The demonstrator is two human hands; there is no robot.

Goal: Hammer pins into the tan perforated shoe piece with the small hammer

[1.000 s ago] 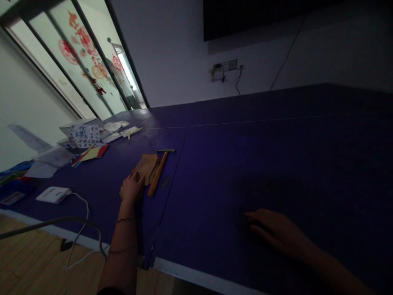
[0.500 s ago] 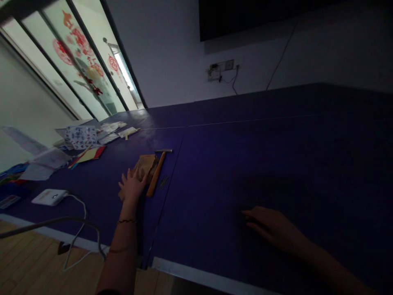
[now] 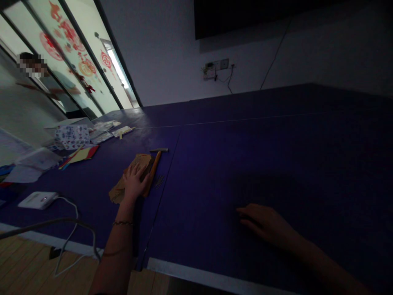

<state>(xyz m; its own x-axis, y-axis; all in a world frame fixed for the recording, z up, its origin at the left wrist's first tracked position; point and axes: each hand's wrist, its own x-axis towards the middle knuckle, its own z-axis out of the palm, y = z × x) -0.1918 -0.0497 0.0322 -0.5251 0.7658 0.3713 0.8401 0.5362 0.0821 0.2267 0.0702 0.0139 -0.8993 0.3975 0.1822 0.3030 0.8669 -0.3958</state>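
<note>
My left hand [image 3: 135,182] lies flat with spread fingers on a crumpled brown piece of cardboard or kraft paper [image 3: 116,192]. Right beside it is a hammer with an orange-brown wooden handle [image 3: 157,162] and a metal head [image 3: 159,150] pointing away from me; the lower handle is close to my fingertips. Several thin dark nails or pins [image 3: 159,181] lie to the right of the handle. My right hand [image 3: 264,219] rests low over the dark blue tabletop, its thumb apart from the loosely bent fingers, with nothing visible in it.
On the left are a white power bank [image 3: 38,200] with a cable, red and yellow papers [image 3: 84,155], a patterned pouch [image 3: 73,136] and loose sheets. A person [image 3: 59,88] stands by the glass door. A seam crosses the blue table [image 3: 208,172]. Wall sockets [image 3: 216,67] sit behind.
My left hand has shifted slightly over the brown piece, and more of that piece shows at its left. A person has come into sight by the door. My right hand is almost unchanged.
</note>
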